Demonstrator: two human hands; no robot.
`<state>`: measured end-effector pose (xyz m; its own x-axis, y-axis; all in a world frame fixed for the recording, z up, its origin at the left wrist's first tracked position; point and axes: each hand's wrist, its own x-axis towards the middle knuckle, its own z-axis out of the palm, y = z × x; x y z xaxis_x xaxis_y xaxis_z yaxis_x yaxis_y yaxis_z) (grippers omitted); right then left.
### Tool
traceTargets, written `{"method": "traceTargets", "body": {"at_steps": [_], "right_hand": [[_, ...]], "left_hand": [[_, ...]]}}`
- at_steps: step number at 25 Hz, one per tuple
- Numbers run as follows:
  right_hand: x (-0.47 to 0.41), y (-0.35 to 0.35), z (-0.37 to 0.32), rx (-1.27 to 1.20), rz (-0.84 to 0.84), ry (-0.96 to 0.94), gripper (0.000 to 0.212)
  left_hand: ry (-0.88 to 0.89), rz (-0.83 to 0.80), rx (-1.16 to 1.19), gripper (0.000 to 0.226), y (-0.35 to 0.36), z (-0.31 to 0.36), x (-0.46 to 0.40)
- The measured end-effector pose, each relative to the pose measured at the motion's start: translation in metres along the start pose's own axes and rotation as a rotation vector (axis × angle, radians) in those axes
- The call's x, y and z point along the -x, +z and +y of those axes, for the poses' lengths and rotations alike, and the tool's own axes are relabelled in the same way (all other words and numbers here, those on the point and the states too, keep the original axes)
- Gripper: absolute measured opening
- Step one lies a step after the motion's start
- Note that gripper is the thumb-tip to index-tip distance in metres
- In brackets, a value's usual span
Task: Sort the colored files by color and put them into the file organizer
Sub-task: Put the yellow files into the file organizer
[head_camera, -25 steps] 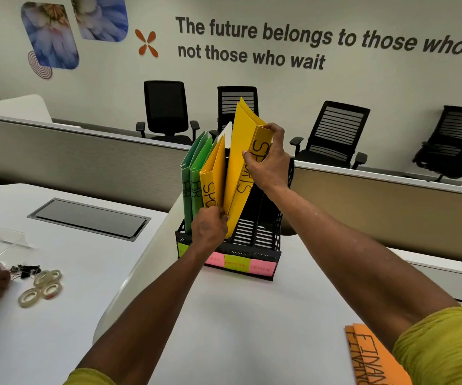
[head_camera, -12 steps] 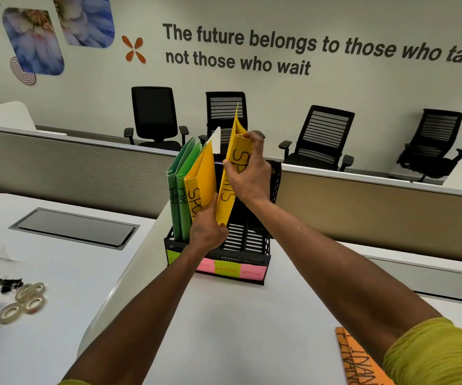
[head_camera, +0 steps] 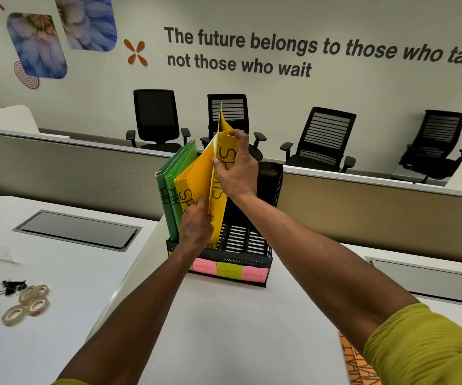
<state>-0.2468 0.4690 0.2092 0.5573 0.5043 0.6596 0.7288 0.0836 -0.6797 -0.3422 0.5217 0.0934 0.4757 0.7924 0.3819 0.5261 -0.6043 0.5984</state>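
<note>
1. I see the right hand (head_camera: pixel 236 169) with thumb and fingers pinched around the upper spine of a tall yellow paper file (head_camera: pixel 220 190), lettered in black.
2. My left hand (head_camera: pixel 196 227) curls around the lower front edge where that file meets a second yellow file (head_camera: pixel 193 182).
3. Both yellow files stand tilted in the black slotted plastic file organizer (head_camera: pixel 252 240), just right of two green files (head_camera: pixel 172 179) in its leftmost slot.
4. The organizer sits near the far edge of the white tabletop (head_camera: pixel 224 329), pink and green sticky labels (head_camera: pixel 228 270) on its front.
5. Orange files (head_camera: pixel 356 362) lie at the tabletop's near right edge.
6. Rolls of clear tape (head_camera: pixel 27 304) and black binder clips (head_camera: pixel 9 286) lie on the neighbouring desk at left.
</note>
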Motion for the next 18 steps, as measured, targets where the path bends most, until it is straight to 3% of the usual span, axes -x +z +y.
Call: {"method": "traceTargets", "body": {"at_steps": [4,11,15,18], "right_hand": [[0.005,0.005,0.005,0.005,-0.074,0.035,0.066],[0.025,0.016,0.022,0.013,-0.13,0.108,0.064],[0.041,0.023,0.034,0.037,-0.179,0.14,0.053],[0.051,0.026,0.045,0.055,-0.269,0.143,0.05]], "left_hand": [[0.057,0.039,-0.021,0.057,0.002,-0.003,0.004],[0.143,0.08,-0.052,0.078,0.006,-0.008,0.01],[0.299,0.141,-0.248,0.083,0.01,-0.016,0.011],[0.25,0.134,-0.327,0.097,0.006,-0.025,0.016]]}}
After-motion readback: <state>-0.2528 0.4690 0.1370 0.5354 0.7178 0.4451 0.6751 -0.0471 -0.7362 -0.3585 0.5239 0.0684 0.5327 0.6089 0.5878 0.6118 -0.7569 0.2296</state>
